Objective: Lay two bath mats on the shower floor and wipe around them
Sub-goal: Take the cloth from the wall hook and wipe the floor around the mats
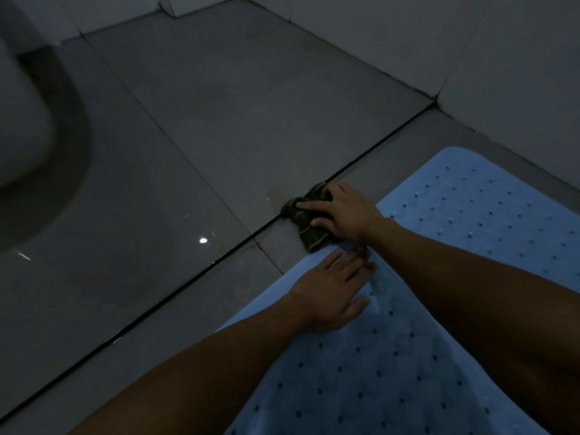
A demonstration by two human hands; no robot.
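- The fingers (309, 205) of the right hand (343, 215) are spread and curled down over a dark wiping cloth (309, 233), which is pressed to the floor; the cloth is bunched under the palm and pinned rather than pinched.
- The fingers (337, 257) of the left hand (331, 293) are extended, nearly flat and loosely spread, and are laid on the near mat; nothing is gripped.
- Landmark: the blue perforated bath mat (423, 356), laid on the grey tiled floor (204, 136).
- The cloth lies just off the far-left edge of this mat, touching or nearly touching it, across a dark grout joint (376, 152) in the floor.
- A second blue perforated mat (489, 208) appears to lie beyond and to the right of the landmark mat; the seam between the two is covered by the right forearm, so overlap or gap cannot be told.
- Governing relation: the mat edge to be followed runs diagonally from near-left to far-right, and the long axes of the mats appear to run the same way. The cloth is on the floor side of that edge. The right hand is the nearer hand to the unwiped strip; the left hand is placed to hold the mat down.
- Judgement: both mats appear laid; wiping around them is in hand.
- A pale curved fixture (22, 136), well left of the mat, is cut off by the frame and cannot be identified.
- The lighting is dim; wetness on the floor is indicated only by small glints.
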